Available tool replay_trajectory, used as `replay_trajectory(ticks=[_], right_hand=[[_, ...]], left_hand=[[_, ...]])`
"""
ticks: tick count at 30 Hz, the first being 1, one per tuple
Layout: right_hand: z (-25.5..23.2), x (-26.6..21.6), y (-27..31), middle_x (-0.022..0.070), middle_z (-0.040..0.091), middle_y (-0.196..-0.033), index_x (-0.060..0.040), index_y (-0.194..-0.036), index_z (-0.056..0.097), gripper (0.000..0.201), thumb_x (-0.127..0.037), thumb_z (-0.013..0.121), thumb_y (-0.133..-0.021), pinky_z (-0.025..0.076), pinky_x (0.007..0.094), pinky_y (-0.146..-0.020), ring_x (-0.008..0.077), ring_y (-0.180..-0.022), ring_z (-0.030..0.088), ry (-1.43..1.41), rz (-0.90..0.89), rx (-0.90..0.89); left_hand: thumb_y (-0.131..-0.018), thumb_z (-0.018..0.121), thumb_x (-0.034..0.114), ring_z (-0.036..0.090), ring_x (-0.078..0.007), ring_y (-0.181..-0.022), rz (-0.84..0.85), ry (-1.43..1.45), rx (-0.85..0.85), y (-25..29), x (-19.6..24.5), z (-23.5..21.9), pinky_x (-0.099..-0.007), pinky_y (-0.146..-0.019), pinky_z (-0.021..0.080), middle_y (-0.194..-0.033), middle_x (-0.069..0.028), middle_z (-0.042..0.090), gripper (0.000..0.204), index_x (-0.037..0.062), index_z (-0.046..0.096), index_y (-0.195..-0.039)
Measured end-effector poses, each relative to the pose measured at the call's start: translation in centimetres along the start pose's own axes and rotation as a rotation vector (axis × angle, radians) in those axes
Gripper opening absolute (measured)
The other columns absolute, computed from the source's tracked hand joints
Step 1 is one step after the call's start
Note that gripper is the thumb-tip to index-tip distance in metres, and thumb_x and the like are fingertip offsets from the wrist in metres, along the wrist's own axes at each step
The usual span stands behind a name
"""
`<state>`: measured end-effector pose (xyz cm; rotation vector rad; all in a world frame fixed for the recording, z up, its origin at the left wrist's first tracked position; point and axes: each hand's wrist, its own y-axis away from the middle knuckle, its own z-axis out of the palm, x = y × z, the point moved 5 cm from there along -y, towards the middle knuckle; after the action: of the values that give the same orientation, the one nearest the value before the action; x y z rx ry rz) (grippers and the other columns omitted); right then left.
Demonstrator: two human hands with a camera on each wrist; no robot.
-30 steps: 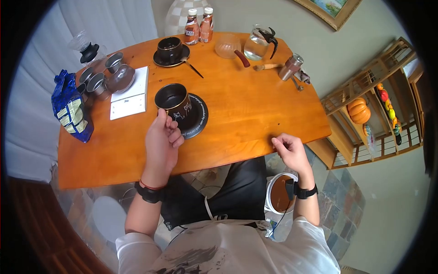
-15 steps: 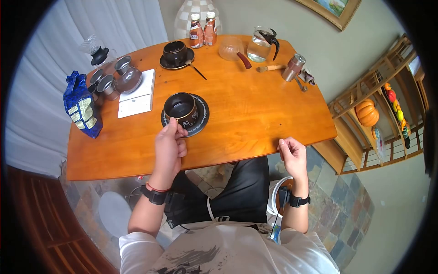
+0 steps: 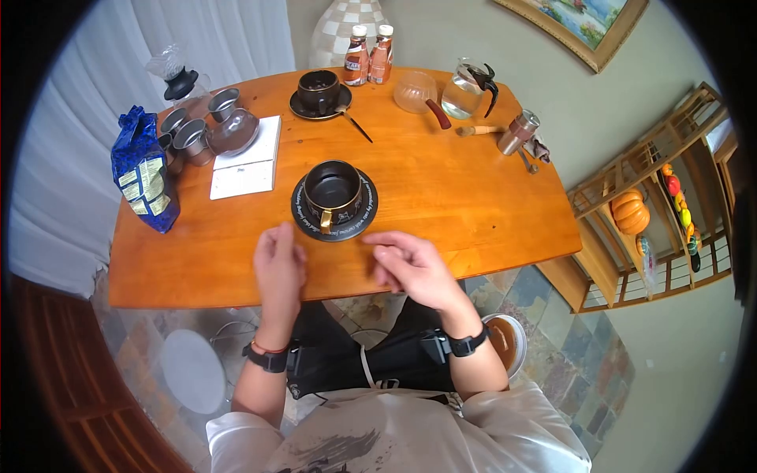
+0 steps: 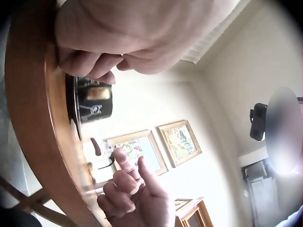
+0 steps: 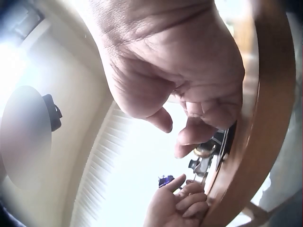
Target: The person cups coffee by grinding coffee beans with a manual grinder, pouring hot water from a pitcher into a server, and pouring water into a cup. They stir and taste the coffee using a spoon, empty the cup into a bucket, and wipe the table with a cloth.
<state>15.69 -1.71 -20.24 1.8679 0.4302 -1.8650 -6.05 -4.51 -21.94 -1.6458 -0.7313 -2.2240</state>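
A black cup (image 3: 332,191) with a gold rim and cat drawings sits upright on a black saucer (image 3: 365,218) with white lettering. Its gold handle (image 3: 326,221) points toward the person. My left hand (image 3: 280,268) is over the near table edge, left of the saucer, fingers loosely bent around nothing. Just right of the saucer's near side is my right hand (image 3: 415,270), also holding nothing. In the left wrist view, the fingers of the right hand (image 4: 139,194) are partly bent, with the thumb and index finger extended.
Farther back, a second black cup (image 3: 318,94) stands on its saucer beside a dark-handled spoon. To the left are a blue bag (image 3: 142,173), a white notepad (image 3: 246,169) and several metal cups. A water jug (image 3: 465,93) and a hand grinder (image 3: 519,132) stand at the right rear.
My left hand has let go of the cup's handle and drawn back. The cup now stands on the saucer, handle turned nearer me. My right hand came left from the table's right side.
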Motion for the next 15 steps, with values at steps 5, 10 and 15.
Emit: replay_trajectory(ticks=[5, 10, 15], right_hand=[[4.4, 0.6, -3.4, 0.0123, 0.074, -0.098, -0.0005, -0.151, 0.041, 0.051, -0.025, 0.053, -0.108, 0.05, 0.021, -0.056, 0.008, -0.058, 0.059, -0.284, 0.146, -0.071], [6.0, 0.9, -4.9, 0.0183, 0.07, -0.116, -0.0017, -0.127, 0.053, 0.042, -0.04, 0.047, -0.109, 0.052, 0.0236, -0.055, 0.0185, -0.066, 0.071, -0.446, 0.174, -0.009], [6.2, 1.5, -5.8, 0.0178, 0.07, -0.117, -0.0031, -0.109, 0.059, 0.038, -0.039, 0.046, -0.11, 0.057, 0.0277, -0.065, 0.0215, -0.086, 0.074, -0.475, 0.196, 0.148]], left_hand=[[-0.108, 0.054, 0.027, 0.036, -0.0022, -0.047, 0.178, -0.115, 0.027, -2.3, 1.0, -6.4, -0.0202, -0.042, 0.026, -0.063, 0.0048, 0.047, 0.031, 0.0103, 0.051, -0.081], [-0.109, 0.052, 0.024, 0.034, -0.0014, -0.049, 0.157, -0.016, -0.029, -2.7, 1.3, -8.6, -0.0197, -0.044, 0.024, -0.063, 0.0048, 0.045, 0.033, 0.0109, 0.049, -0.079], [-0.109, 0.052, 0.025, 0.034, -0.0014, -0.05, 0.161, -0.065, -0.041, -2.4, 1.1, -8.1, -0.0189, -0.045, 0.023, -0.063, 0.0051, 0.045, 0.034, 0.0121, 0.048, -0.077]])
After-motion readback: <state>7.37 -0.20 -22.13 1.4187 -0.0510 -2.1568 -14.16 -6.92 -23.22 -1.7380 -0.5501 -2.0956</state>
